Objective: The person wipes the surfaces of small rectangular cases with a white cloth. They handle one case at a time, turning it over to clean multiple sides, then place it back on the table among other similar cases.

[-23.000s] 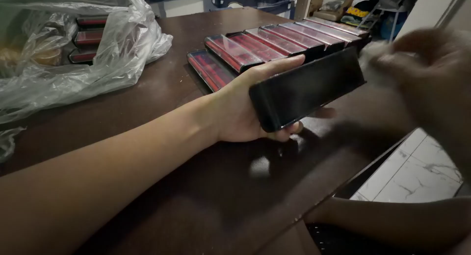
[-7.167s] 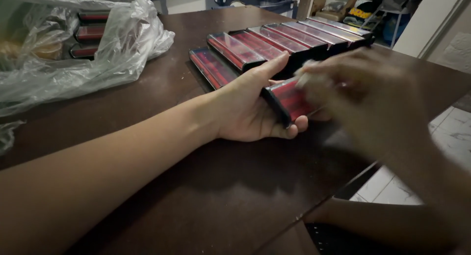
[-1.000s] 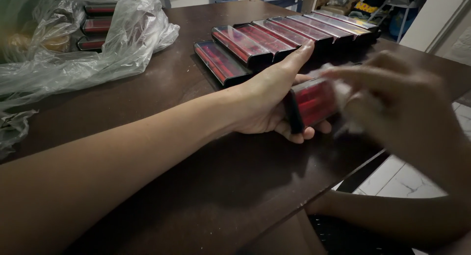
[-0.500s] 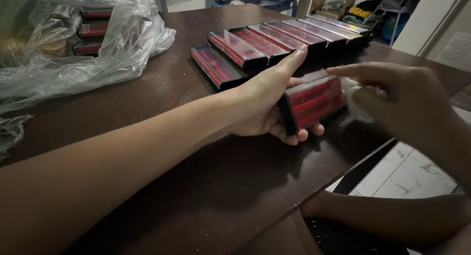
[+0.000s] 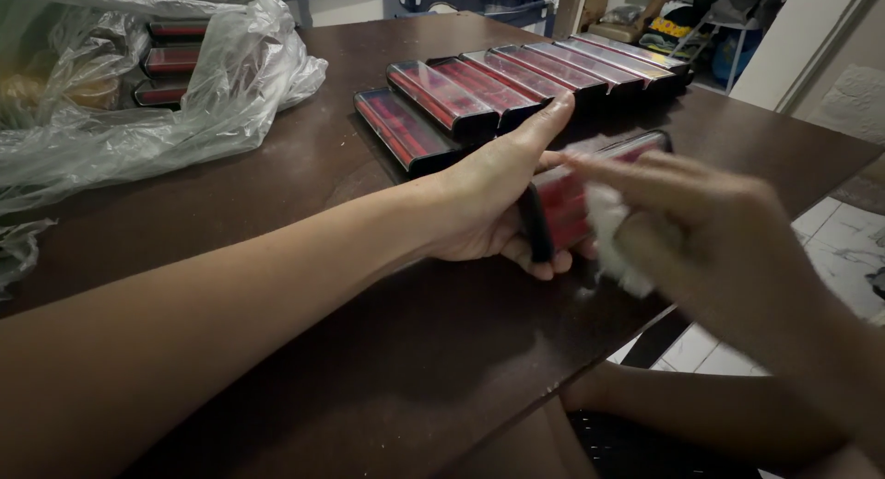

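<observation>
A dark brown wooden surface (image 5: pixel 304 350) fills most of the view, its near edge cut at the right, where pale tiled floor (image 5: pixel 830 248) shows below. At the far left lies a large crumpled clear plastic bag (image 5: pixel 184 92) with a few more red-and-black cases inside (image 5: pixel 166 69). Toward the back of the surface a row of long flat cases (image 5: pixel 516 82), black with red insides under clear lids, lies overlapped like shingles and runs off to the far right.

The left hand (image 5: pixel 493 207) reaches in from the lower left, forearm resting along the surface, and holds one such case (image 5: pixel 562 207) on its long edge, thumb stretched over the top and fingers curled beneath; its grip is closed around the near end of the case. This held case stands just in front of the row, close to the surface's right edge.

The right hand (image 5: pixel 710 239), blurred by motion, pinches a small wad of white cloth or cotton (image 5: pixel 613 235) against the case's clear front; its grip is closed on the wad.

By the look of it the step in hand is wiping the case's lid. A next move would call for a steady left grip, so the case does not tip while the wad presses across it.
</observation>
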